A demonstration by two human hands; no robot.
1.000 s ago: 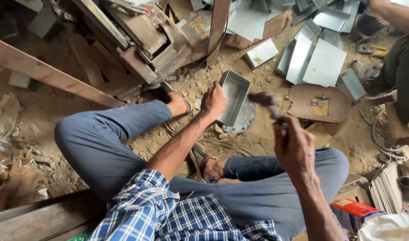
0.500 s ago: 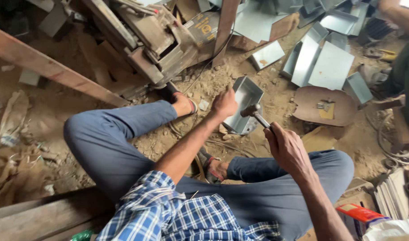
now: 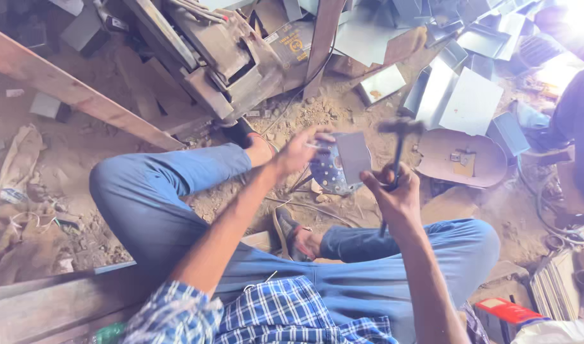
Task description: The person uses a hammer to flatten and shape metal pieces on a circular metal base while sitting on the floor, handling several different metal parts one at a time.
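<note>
Workshop floor: sandy dirt, littered with cut sheet-metal pieces (image 3: 470, 102) and scrap. Person seated, legs crossed. Left hand (image 3: 298, 151) grips the edge of a small folded metal tray (image 3: 344, 162), held over the ground. Right hand (image 3: 394, 194) closed around a raised hammer (image 3: 399, 137), just beside the tray.

grey metal tray (image 3: 350, 156) tilted, hammer (image 3: 398, 148) raised

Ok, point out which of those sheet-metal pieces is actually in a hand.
The small grey metal tray at the left hand, raised beside the hammer. The other metal pieces all lie on the dirt floor beyond.
</note>
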